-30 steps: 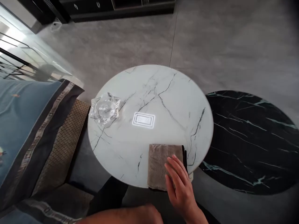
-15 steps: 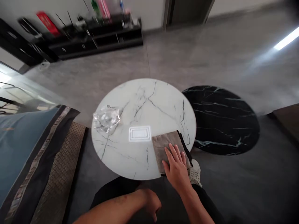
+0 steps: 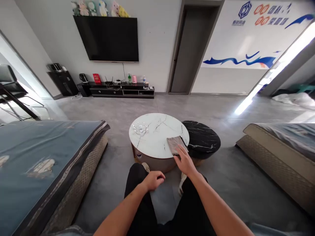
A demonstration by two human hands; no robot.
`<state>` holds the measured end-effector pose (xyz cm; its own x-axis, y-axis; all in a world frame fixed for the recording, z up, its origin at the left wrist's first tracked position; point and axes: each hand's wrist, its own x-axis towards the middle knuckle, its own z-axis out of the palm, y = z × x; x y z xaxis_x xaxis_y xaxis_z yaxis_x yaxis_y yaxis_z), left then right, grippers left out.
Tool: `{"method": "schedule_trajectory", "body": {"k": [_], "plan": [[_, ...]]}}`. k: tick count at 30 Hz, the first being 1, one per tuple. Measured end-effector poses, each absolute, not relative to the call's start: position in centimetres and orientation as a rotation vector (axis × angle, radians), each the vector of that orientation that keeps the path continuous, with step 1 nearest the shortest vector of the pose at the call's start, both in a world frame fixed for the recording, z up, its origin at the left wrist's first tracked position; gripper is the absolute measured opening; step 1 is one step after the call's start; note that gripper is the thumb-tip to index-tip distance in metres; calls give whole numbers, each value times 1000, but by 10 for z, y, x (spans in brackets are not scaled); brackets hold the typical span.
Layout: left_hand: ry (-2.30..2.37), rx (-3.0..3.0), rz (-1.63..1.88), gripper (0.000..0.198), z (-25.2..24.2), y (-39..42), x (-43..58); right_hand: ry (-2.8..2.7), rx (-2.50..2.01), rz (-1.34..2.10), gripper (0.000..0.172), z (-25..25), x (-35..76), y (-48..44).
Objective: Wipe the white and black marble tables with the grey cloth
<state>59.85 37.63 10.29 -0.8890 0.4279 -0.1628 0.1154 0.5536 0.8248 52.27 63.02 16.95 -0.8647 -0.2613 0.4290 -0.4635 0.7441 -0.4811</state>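
Note:
A folded grey-brown cloth with a dark edge [image 3: 174,143] lies at the near right edge of the round white marble-patterned table [image 3: 152,144]. My right hand [image 3: 185,160] rests on the cloth's near side, open, fingers spread and not gripping it. Above my left knee, in front of the table, is my left hand [image 3: 154,180]; its fingers are loosely curled and nothing shows in them. On the tabletop's left part sits a crumpled clear plastic item [image 3: 140,128], its exact kind hard to tell.
A lower black marble-patterned round table [image 3: 203,139] adjoins the white one on the right. Beds flank me, one on the left [image 3: 64,141] and one on the right [image 3: 278,150]. Along the far wall stand a TV cabinet [image 3: 137,92] and, above it, a television [image 3: 110,39].
My view has tilted up and now takes in the far wall and both beds. My right hand stays on the cloth, nearer its front edge. My left hand remains near my left knee.

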Motion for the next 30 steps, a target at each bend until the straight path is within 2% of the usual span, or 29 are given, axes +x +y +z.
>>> {"method": "schedule_trajectory", "body": {"k": [3, 6, 12, 18, 24, 28, 30], "plan": [[2486, 509, 1248, 32, 123, 384, 612, -2549, 569, 891, 58, 190, 540, 637], [2474, 551, 1266, 29, 129, 398, 628, -2534, 588, 933, 57, 183, 561, 646], [2388, 587, 1249, 25, 121, 411, 657, -2614, 520, 1012, 58, 156, 590, 674], [2370, 499, 1279, 25, 109, 412, 654, -2564, 364, 1106, 56, 157, 613, 710], [2246, 154, 1573, 33, 97, 423, 633, -2218, -250, 1778, 48, 145, 602, 745], [2079, -258, 1799, 53, 82, 425, 599, -2063, -568, 2018, 50, 104, 563, 764], [1998, -457, 1872, 52, 69, 425, 571, -1958, -753, 2145, 50, 72, 534, 777]]}}
